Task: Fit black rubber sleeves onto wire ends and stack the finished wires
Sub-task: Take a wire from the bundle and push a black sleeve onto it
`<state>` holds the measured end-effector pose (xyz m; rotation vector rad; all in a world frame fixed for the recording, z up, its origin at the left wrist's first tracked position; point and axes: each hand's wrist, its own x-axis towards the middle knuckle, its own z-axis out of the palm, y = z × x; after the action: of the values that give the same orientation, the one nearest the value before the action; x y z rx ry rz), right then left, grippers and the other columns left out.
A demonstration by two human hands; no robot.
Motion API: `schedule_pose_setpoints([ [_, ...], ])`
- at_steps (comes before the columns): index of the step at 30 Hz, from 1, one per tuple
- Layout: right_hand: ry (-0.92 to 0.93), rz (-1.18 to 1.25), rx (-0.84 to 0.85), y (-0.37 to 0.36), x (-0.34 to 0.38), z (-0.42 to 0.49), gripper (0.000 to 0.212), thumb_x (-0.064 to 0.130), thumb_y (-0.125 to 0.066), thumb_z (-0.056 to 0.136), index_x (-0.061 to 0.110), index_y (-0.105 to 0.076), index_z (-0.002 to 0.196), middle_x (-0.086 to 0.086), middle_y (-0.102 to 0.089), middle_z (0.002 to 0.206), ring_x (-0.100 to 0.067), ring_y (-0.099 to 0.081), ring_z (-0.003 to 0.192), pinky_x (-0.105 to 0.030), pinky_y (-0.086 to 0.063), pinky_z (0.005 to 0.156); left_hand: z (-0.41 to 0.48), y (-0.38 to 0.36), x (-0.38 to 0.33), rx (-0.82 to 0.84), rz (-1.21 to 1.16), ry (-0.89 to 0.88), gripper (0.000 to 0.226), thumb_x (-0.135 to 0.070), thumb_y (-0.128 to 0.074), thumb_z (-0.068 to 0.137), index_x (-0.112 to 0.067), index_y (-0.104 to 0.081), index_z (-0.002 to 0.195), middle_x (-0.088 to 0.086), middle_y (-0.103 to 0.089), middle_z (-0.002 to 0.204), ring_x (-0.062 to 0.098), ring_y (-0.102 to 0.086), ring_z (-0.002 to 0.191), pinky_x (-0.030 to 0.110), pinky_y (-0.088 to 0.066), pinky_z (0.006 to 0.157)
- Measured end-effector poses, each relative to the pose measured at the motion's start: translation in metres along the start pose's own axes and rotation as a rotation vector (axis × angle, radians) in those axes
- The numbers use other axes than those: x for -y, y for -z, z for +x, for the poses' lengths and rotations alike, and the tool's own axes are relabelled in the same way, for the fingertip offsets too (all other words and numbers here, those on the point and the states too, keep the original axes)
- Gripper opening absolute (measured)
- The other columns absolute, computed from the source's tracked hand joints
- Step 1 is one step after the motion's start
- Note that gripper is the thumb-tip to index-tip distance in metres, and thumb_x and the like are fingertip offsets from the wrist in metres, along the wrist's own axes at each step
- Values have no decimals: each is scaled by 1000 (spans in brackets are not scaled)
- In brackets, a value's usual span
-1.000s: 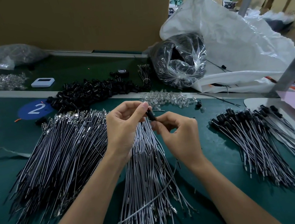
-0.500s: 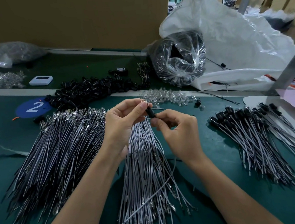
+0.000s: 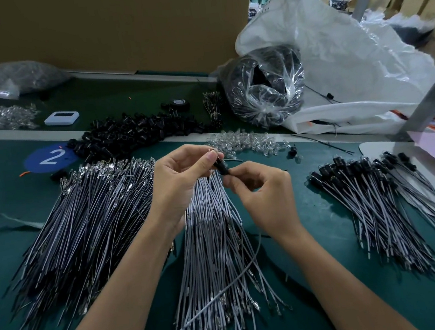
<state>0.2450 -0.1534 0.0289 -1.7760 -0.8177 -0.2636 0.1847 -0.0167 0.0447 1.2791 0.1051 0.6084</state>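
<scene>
My left hand (image 3: 179, 181) pinches the metal tip of a grey wire (image 3: 225, 288) above the table. My right hand (image 3: 262, 189) pinches a black rubber sleeve (image 3: 221, 167) threaded on that wire just below the tip. The wire hangs down and curves left over a bundle of bare grey wires (image 3: 215, 246) under my hands. A larger pile of bare wires (image 3: 82, 223) lies to the left. Finished wires with black sleeves (image 3: 372, 201) are stacked on the right. Loose black sleeves (image 3: 131, 132) are heaped at the back.
A blue disc marked 2 (image 3: 50, 158) lies left of the sleeve heap. Clear plastic parts (image 3: 243, 142) lie behind my hands. A clear bag of black parts (image 3: 264, 89) and a large white sack (image 3: 347, 55) stand at the back right. A white device (image 3: 61, 118) sits back left.
The metal wire tip now shows past the sleeve between my left fingertips. Both hands stay close together over the middle bundle.
</scene>
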Motion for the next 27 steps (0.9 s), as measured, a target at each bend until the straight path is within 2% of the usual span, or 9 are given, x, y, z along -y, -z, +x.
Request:
schedule_pose_setpoints([
  [3, -63, 109, 40, 2, 3, 1, 13, 9, -75, 83, 22, -75, 83, 2, -73, 72, -17, -68, 63, -40, -56, 63, -1, 1, 1, 9, 2, -11, 15, -18, -72, 74, -9, -69, 85, 4, -76, 87, 14, -70, 85, 24, -55, 75],
  [6, -98, 195, 104, 3, 5, 2, 15, 9, -74, 85, 25, -74, 84, -1, -74, 75, -20, -70, 67, -44, -58, 68, -2, -1, 4, 31, 1, -27, 9, -14, -75, 77, -11, -69, 83, 7, -76, 89, 19, -69, 88, 34, -54, 81],
  [9, -158, 287, 148, 2, 5, 2, 14, 8, -71, 87, 22, -74, 87, -5, -75, 79, -24, -71, 71, -38, -59, 70, -2, -2, 6, 53, -33, -27, 5, -10, -69, 79, -14, -71, 79, 8, -75, 90, 21, -69, 86, 38, -55, 81],
  [13, -183, 344, 166, 3, 5, 3, 15, 8, -69, 88, 22, -74, 87, -3, -75, 77, -17, -70, 70, -25, -54, 68, -3, -3, 5, 46, -59, -14, 3, -10, -72, 76, -13, -71, 76, 9, -75, 92, 22, -69, 85, 34, -56, 75],
  [17, -178, 363, 172, 3, 3, 3, 13, 5, -69, 88, 18, -73, 86, -6, -75, 76, -24, -72, 73, -27, -54, 69, -1, -2, 4, 60, -99, 14, 12, -3, -69, 76, -13, -69, 69, 10, -75, 92, 21, -70, 83, 29, -56, 70],
  [21, -159, 378, 138, 4, 3, 3, 13, 1, -69, 87, 14, -73, 84, -5, -74, 72, -15, -71, 67, -21, -53, 66, -5, -4, 6, 158, -76, 13, 6, -4, -60, 89, -8, -64, 90, 10, -74, 98, 21, -68, 82, 31, -57, 67],
  [23, -144, 392, 90, 5, 2, 4, 10, 0, -69, 86, 9, -73, 85, -6, -74, 75, -15, -71, 68, -21, -54, 66, -6, -6, 8, 188, -35, 28, 18, -11, -65, 88, -4, -65, 105, 15, -73, 103, 30, -69, 89, 38, -58, 76],
  [25, -121, 395, 56, 6, 2, 5, 11, -1, -69, 86, 9, -73, 84, -4, -73, 80, -12, -71, 69, -20, -54, 66, -7, -7, 9, 204, 32, 50, 32, -16, -74, 82, -2, -69, 110, 20, -73, 104, 40, -68, 96, 47, -56, 90],
  [27, -111, 401, 44, 7, 2, 5, 14, -3, -68, 86, 10, -72, 83, -2, -73, 83, -8, -70, 69, -18, -54, 65, -9, -10, 9, 193, 60, 45, 36, -19, -75, 78, 0, -71, 109, 19, -74, 100, 36, -70, 94, 45, -56, 93],
])
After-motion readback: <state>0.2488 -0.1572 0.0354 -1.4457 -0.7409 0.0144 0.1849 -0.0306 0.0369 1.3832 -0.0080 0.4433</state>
